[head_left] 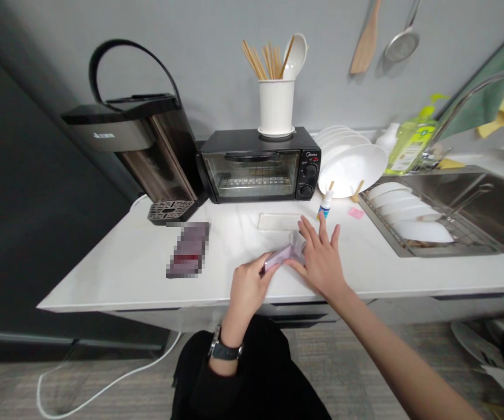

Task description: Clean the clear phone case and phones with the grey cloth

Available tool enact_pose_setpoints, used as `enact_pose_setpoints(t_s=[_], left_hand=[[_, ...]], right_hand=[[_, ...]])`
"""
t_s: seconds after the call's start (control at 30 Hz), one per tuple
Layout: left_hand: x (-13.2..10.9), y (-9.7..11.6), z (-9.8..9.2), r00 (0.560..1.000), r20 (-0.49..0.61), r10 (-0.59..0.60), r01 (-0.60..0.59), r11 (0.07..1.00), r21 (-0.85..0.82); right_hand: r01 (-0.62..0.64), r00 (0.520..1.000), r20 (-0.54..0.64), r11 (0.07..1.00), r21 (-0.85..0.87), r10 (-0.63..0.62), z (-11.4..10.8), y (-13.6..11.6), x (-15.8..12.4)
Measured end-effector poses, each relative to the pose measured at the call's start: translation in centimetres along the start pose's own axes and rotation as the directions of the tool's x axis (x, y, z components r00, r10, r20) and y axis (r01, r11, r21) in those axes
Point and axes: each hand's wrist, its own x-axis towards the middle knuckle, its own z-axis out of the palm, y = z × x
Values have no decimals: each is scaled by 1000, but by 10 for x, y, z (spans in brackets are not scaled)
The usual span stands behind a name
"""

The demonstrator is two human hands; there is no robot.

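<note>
My left hand [248,284] grips one end of a slim pale purple phone [278,256] by its edges, thumb on the near side, just above the counter. Over its other end lies a crumpled, translucent greyish wipe [297,242]. My right hand [322,259] has the wipe between its thumb and forefinger; its other fingers are spread. Behind the hands lies a clear, shallow phone case [279,221]. Just beyond my right fingertips stands a small white bottle with a blue label [324,205]. The right palm hides part of the wipe.
A toaster oven [258,169] carries a white chopstick holder [276,108]. To its left stands a water dispenser [147,151], with a blurred-out purple item [188,251] before it. Plates [352,166], a pink note [356,213] and a sink [475,192] are right.
</note>
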Motion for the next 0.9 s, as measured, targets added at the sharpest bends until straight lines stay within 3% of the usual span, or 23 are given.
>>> enact_pose_setpoints(t_s=[0.07,0.2,0.27,0.4,0.43,0.5,0.57,0.6,0.63,0.7,0.77,0.8,0.9], left_hand=[[0,-2,-1,1000,14,-5,4,999,51],[1,-9,-3,998,57,-24,15,987,161],[2,-7,-3,999,48,-25,18,990,143],[2,-1,0,1000,21,-19,18,999,52],[3,-2,0,1000,22,-19,18,999,45],[3,-5,1,999,32,-27,25,998,56],[3,-8,1,998,48,-38,34,996,78],[3,-9,1,998,51,-40,35,996,84],[2,-8,1,998,49,-36,32,996,77],[1,-6,1,999,29,-23,21,999,42],[0,-5,1,1000,14,-11,11,1000,18],[0,-5,1,1000,14,-9,9,1000,17],[0,-9,2,1000,25,-15,14,999,38]], right_hand=[[77,997,21,997,31,-78,1,-11,-2],[299,944,96,944,142,-314,1,-29,-8],[234,964,97,964,124,-246,0,-17,-7],[-34,999,18,999,14,33,0,8,2],[-24,1000,16,1000,8,24,-1,7,3],[140,987,68,989,42,-143,-2,-6,3],[329,932,123,938,107,-341,-4,-18,2],[357,920,127,926,124,-371,-5,-21,1],[326,934,113,938,118,-338,-5,-20,1],[136,990,40,989,62,-139,-3,-14,3],[1,1000,-20,1000,23,-1,-1,-10,4],[20,1000,-18,1000,23,-20,-1,-12,4],[269,958,83,959,87,-276,-2,-25,-1]])
